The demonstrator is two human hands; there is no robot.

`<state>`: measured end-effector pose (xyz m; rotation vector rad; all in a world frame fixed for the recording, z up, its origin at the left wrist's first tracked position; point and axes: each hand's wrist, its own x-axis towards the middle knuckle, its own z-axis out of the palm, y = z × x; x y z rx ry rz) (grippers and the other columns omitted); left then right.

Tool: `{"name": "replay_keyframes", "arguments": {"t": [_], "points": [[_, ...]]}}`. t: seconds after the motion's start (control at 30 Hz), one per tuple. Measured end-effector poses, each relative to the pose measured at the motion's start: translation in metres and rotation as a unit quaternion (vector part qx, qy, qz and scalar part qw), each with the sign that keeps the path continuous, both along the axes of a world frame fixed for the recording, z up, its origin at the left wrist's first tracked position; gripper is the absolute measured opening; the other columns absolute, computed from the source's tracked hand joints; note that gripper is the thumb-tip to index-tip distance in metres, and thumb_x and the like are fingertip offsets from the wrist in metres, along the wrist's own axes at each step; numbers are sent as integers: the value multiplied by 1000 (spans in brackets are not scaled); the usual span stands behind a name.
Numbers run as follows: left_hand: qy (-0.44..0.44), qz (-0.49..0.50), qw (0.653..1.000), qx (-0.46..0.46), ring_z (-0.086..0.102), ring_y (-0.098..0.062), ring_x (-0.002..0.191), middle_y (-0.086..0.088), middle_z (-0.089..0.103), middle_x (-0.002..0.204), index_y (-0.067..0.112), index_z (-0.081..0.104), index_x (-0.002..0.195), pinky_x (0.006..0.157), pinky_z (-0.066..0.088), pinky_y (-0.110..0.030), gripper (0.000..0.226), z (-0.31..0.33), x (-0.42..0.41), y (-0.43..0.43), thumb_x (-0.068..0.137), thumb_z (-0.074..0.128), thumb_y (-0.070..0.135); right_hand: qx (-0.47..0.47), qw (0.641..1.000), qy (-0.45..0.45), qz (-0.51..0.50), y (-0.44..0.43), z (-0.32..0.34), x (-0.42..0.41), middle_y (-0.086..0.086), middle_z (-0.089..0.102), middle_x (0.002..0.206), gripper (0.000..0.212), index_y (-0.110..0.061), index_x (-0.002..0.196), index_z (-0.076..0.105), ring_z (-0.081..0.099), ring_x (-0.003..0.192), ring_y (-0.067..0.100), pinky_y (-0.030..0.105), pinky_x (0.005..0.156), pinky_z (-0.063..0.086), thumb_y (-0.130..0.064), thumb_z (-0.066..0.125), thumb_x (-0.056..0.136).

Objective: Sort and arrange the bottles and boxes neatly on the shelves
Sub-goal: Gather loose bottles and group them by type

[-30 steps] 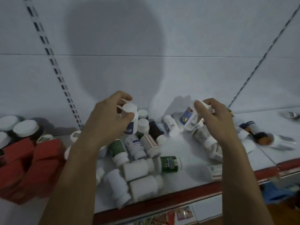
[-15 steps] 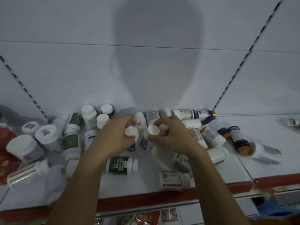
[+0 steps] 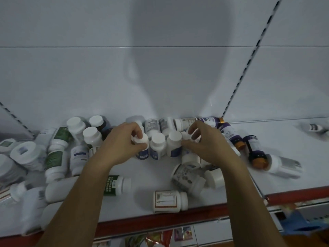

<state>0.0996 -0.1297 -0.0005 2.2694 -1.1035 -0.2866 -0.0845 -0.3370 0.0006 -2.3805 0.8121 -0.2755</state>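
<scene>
- Hands: nearly touching half a second ago, now drawn apart, with an upright pair (image 3: 157, 146) of white-capped, blue-labelled bottles standing side by side between them.
- Left hand (image 3: 121, 145): fingers and thumb curled round the cap end of a blue-label bottle (image 3: 143, 152), which stands upright just left of the pair, near the back of the shelf (image 3: 284, 177).
- Right hand (image 3: 206, 142): fingertips and thumb pinch a small white bottle (image 3: 186, 136) just right of the pair; its lower part is hidden by the hand.
- Back row: several bottles lie against the white back panel (image 3: 160, 77), which carries a broad head-shaped shadow.
- Green-label bottle (image 3: 114, 184): on its side, front centre, partly under the left forearm.
- Red-framed-label bottle (image 3: 168, 201): on its side near the red shelf edge (image 3: 293, 194).
- Amber bottles (image 3: 256, 152): purple labels, lying tilted on the right, with one white bottle on its side just beyond them.
- Left heap (image 3: 57, 154): mixed white jars and green-labelled bottles, some upright and some toppled, touching one another.
- Lower shelf: coloured packets, blurred.
</scene>
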Motion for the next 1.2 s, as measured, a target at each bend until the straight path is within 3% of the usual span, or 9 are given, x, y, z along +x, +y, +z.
{"name": "replay_keyframes", "arguments": {"t": [0.13,0.23,0.47,0.63,0.7,0.83,1.0,1.1,1.2], "points": [[-13,23,996,82,64,-15,85,12,66,90,30,59,88,78,54,-36,16,15,26,-15,92,66,45,-116,977,177,15,11,-8,2,0,53,123,81,-30,126,45,51,115,26,48,97,48,-72,76,64],[-43,41,993,102,63,-19,93,7,67,99,28,60,100,87,54,-41,25,25,41,-45,93,62,51,-168,965,200,-4,19,-16,7,4,48,132,86,-31,135,38,43,125,31,52,102,40,-66,76,65],[-81,-38,942,322,63,-21,74,-4,64,80,13,59,82,61,45,-28,52,26,25,-115,80,69,64,-115,986,109,-56,12,-18,-2,1,61,123,77,-38,132,37,52,118,30,51,102,41,-39,81,69],[-34,-33,930,364,69,-22,72,-6,69,76,11,64,85,62,54,-29,49,30,18,-127,74,82,55,-57,994,-45,-84,5,-18,-12,-5,63,104,75,-31,133,45,62,95,21,32,75,52,-29,83,68],[-10,-16,940,340,70,-22,73,-7,70,79,9,64,90,62,55,-30,49,26,15,-126,71,85,49,-48,986,-117,-107,6,-17,-14,-10,62,101,68,-28,129,51,60,91,14,19,69,45,-29,85,69],[11,-4,959,284,65,-22,76,-6,65,87,12,55,99,57,48,-28,60,26,16,-113,64,86,50,-33,964,-219,-147,14,-5,-12,-11,66,106,63,-28,125,54,63,91,9,20,74,49,-22,85,71],[55,-32,988,142,57,-16,87,-2,58,106,19,47,112,66,47,-32,59,52,36,-80,72,81,47,31,933,-328,-146,36,13,8,-34,59,102,54,-31,129,51,57,87,-19,0,65,40,-20,78,84],[45,-9,998,47,57,-10,83,6,57,105,29,44,121,58,43,-27,57,84,52,-37,78,76,48,98,916,-354,-160,55,22,37,-18,61,118,50,-35,133,47,63,87,-10,8,66,49,-23,69,91],[-6,57,998,-3,60,-18,87,3,58,110,35,45,133,67,43,-29,67,116,81,31,75,70,59,182,892,-375,-172,81,32,72,-5,64,117,40,-42,127,45,69,81,6,36,69,61,-37,61,91]]}}
